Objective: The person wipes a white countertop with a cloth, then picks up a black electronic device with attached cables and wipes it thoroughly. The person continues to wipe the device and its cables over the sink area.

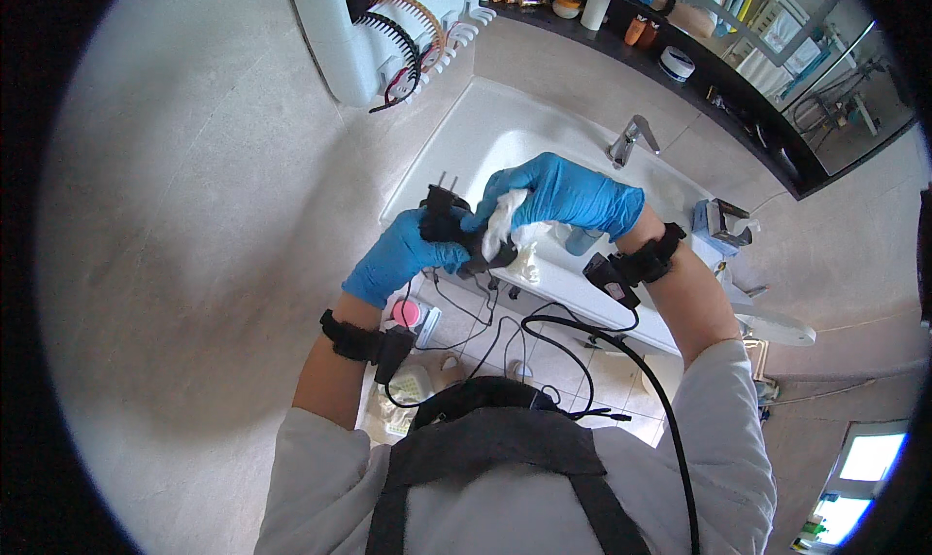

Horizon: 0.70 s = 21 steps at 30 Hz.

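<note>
My left hand, in a blue glove, is closed around a black plug with two thin metal prongs pointing up and away. A black bundle, probably its cord, sits below the plug, largely covered by my fingers. My right hand, also gloved in blue, pinches a crumpled white cloth or tissue against the right side of the black bundle. Both hands are close together over the near left part of the white washbasin. Beneath the right hand hangs more pale, crumpled material.
A chrome tap rises at the basin's back. Behind it runs a dark shelf with jars and bottles, under a mirror. A white rack with headbands hangs at the upper left. A tissue box stands right of the basin. Black cables loop before my chest.
</note>
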### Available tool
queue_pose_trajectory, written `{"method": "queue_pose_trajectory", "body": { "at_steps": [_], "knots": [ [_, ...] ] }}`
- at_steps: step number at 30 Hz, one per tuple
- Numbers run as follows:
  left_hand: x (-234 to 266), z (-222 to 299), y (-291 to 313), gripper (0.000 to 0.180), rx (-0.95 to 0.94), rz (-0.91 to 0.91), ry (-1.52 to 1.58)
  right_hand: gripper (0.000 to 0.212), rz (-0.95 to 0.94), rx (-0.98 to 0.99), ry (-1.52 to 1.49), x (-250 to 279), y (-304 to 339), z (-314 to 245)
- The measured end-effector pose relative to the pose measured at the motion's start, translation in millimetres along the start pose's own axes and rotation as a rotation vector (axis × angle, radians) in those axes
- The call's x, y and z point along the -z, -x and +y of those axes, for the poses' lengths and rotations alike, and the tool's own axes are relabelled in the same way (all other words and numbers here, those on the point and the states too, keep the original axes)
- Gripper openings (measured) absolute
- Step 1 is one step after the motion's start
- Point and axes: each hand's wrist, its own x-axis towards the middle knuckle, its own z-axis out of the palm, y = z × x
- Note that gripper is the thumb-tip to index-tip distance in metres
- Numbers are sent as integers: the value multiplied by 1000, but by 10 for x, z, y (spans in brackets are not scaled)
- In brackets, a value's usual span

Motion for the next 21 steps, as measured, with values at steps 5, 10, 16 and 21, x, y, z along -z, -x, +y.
{"method": "queue_pose_trajectory", "body": {
  "at_steps": [5,10,16,21],
  "knots": [
    [-1,107,31,35,-94,76,-47,30,116,-84,-769,-123,154,102],
    [-13,201,52,35,-87,74,6,35,171,-195,-859,-158,242,58],
    [-95,270,146,39,-56,99,-180,43,58,-97,-212,-120,289,-146],
    [-196,250,178,44,-128,64,-209,44,-40,-94,-61,-89,393,-309]
  ]
}}
